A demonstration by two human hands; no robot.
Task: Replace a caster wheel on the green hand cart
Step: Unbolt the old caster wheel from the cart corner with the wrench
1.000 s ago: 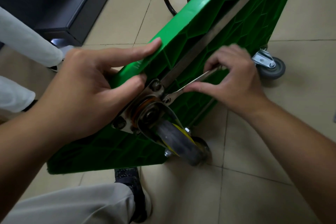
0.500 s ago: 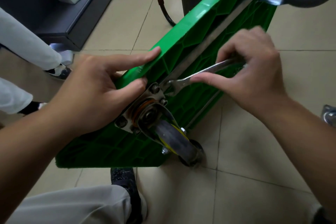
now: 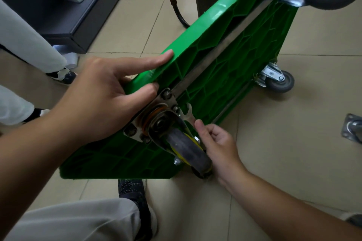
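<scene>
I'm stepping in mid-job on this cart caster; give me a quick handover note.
Left hand grips the cart edge beside the mounting plate, steadying it on its side.
Right hand holds the wrench, its jaw at a plate bolt.
Done: nothing off; the old caster is mounted, four bolts showing.
Left: undo the bolts, swap in the loose caster on the floor at right, likely the spare.

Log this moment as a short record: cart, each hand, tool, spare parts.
Cart: green cart tipped on edge, underside toward camera
Left hand: grips cart rim beside caster mounting plate
Right hand: holds wrench, open end at a plate bolt
Caster wheel: bolted on
Floor: loose caster at right
</scene>
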